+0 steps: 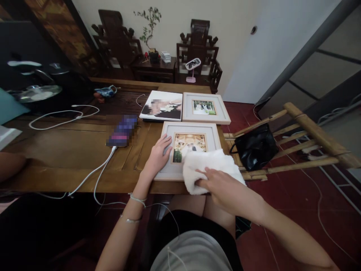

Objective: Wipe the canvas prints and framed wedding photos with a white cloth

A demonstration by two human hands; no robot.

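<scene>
White-framed photo (189, 130) flat on wooden table (70, 150). Left hand (158, 156) pressed open at its 9 o'clock edge; right hand (222, 186) grasps fluffy white cloth (207, 165) at 5 o'clock corner.

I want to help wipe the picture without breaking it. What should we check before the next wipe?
1. Left hand flat on the nearest frame, steadying it: ok.
2. Right hand gripping the white cloth: ok.
3. Frame wholly on the wooden table: ok, though near its edge.
4. Charging cable apart from the frame: ok.
5. Cloth clean: cannot tell.
6. Glass free of cracks: cannot tell.
</scene>
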